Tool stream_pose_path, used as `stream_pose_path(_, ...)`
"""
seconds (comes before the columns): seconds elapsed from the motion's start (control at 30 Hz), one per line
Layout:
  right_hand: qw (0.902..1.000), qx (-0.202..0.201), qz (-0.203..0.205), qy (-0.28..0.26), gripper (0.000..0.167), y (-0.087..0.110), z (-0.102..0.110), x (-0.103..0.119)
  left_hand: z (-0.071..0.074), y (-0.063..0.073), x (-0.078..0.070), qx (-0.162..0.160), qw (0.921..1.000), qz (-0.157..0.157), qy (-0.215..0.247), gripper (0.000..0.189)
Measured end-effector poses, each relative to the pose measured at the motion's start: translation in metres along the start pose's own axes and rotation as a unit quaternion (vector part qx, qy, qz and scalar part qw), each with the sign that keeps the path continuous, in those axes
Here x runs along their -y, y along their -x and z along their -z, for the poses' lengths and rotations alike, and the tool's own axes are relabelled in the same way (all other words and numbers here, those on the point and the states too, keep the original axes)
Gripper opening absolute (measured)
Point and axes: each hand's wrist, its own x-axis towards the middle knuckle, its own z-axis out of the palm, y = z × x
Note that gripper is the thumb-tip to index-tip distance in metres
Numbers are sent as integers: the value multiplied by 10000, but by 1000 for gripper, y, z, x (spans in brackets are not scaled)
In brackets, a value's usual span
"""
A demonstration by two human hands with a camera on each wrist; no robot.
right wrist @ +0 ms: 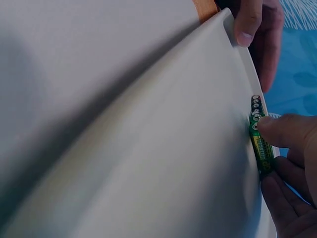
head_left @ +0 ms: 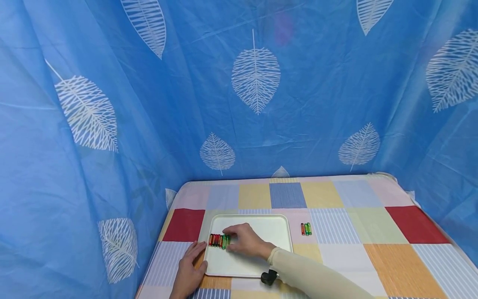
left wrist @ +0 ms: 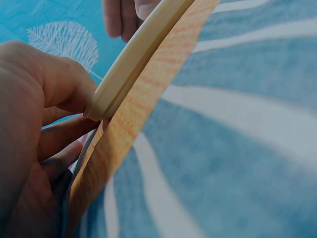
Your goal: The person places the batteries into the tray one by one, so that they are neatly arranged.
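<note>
A white rectangular tray (head_left: pixel 246 265) lies on the table. Inside its left edge is a row of small batteries (head_left: pixel 215 240), red ones at the left and green ones at the right. My right hand (head_left: pixel 244 241) is over the tray, pinching a green battery (right wrist: pixel 261 148) by its two ends at the right end of the row. Beside the tray's left side rests my left hand (head_left: pixel 189 270), fingers loosely extended and the thumb touching the rim (left wrist: pixel 131 59).
On the tablecloth right of the tray lie one red and two green batteries (head_left: pixel 306 229). A patchwork cloth (head_left: pixel 381 265) covers the table. Blue curtains (head_left: pixel 298 91) with white leaf prints hang behind and at the sides. A black strap piece (head_left: pixel 269 277) sits by my right wrist.
</note>
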Motion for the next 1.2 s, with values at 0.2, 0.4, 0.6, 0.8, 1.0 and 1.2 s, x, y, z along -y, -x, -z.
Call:
stream_pose_path(0.2,9999,-54,16,88,49,0,-3,2,0,1,2,-27,10000,-74,-54,57)
stream_pose_path(0.4,9999,-24,8,136,50,2,-1,2,-1,1,2,-21,10000,-50,-57,57)
stream_pose_path(0.6,9998,-71,-102,166,53,4,5,0,-1,2,-1,-7,10000,32,-36,57)
stream_pose_path(0.8,9999,-49,-138,-47,52,8,17,-3,-1,3,-2,-73,10000,31,-30,57)
stream_pose_path(1.0,9994,26,-298,-162,53,14,29,-11,-3,3,0,-208,9997,-130,25,57)
stream_pose_path(1.2,9984,28,-452,-331,54,21,43,-23,-2,4,0,-208,9996,-164,17,57)
